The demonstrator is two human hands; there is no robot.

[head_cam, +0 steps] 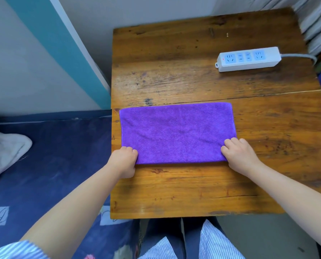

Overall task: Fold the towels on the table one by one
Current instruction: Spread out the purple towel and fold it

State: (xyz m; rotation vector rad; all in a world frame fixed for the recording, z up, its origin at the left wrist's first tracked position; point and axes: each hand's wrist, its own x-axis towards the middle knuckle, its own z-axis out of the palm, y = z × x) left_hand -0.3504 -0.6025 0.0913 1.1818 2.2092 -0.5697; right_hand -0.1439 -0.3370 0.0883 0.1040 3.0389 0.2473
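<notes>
A purple towel (pixel 176 132) lies flat as a wide rectangle on the wooden table (pixel 193 191), near its left side. My left hand (pixel 125 161) grips the towel's near left corner with curled fingers. At the near right corner my right hand (pixel 238 156) does the same, fingers curled over the edge. Both corners sit low against the table top.
A white power strip (pixel 248 58) with a grey cable lies at the table's far right. A bed with a dark blue sheet (pixel 53 165) and a grey pillow (pixel 4 152) runs along the left. A wall stands behind the table.
</notes>
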